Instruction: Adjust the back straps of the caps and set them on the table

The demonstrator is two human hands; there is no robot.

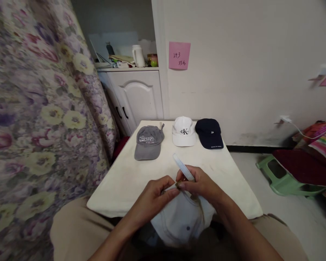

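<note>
A pale, whitish cap [179, 219] hangs over my lap at the table's near edge, its crown towards me. My left hand [157, 194] is closed on the cap's back strap, thumb and fingers pinching it. My right hand [197, 181] pinches the strap at a small brass-coloured buckle [178, 185], right beside the left fingertips. The loose strap end [183, 166] sticks up and to the left from my right fingers. How far the strap runs through the buckle is hidden by my fingers.
On the cream-covered table [119, 185] lie a grey cap [149, 142], a white cap [183, 131] and a navy cap [209, 133] along the far side. A floral curtain [43, 127] hangs at left. A green stool [285, 177] stands on the right.
</note>
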